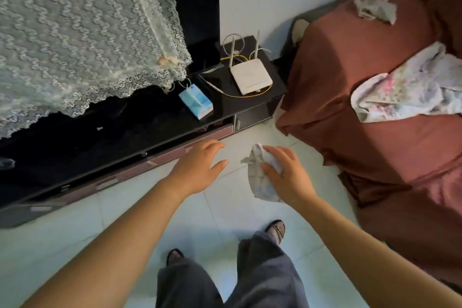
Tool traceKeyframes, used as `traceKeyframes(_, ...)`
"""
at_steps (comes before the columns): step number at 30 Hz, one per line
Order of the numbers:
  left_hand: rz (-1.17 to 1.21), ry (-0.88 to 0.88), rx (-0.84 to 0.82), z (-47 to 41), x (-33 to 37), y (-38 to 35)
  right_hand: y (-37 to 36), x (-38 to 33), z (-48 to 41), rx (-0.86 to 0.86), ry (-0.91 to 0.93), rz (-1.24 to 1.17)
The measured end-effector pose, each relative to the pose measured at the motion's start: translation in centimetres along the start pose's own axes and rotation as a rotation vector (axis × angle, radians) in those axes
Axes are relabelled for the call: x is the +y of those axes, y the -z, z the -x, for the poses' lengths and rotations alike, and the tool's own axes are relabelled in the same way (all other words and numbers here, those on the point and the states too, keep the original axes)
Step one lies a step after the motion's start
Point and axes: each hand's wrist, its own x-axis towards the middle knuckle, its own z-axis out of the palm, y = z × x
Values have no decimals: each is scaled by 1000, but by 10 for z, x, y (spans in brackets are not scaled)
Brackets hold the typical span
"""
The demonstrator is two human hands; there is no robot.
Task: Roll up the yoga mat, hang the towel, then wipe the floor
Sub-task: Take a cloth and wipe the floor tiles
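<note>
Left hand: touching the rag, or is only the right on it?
Apart. The head view shows pale floor between the open left hand and the rag; only the right hand grips it.

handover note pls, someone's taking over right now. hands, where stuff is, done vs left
Left hand: open, empty, fingers spread above the floor.
Right hand: closed in a grip on a crumpled white cloth, held in the air, not yet on the tile floor.
A floral towel lies draped on the brown-covered furniture at right.
No yoga mat in view, so rolling it can't be confirmed; whether the towel counts as hung is unclear.
Left: person is standing; get the cloth down and wipe the floor.
</note>
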Motion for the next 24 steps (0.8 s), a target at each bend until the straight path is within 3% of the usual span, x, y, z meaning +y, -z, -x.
traceKeyframes(8,-52,74,-6,-76,-48,-103,-87,108,-62,-58,-77,-72)
traceKeyframes(17,3,175,-83,-161,-182,-350,-313,290,-112,-271,-31,-7)
traceKeyframes(24,-48,181,-142,-231,-274,-521,-476,448,-150,-234,-93,39)
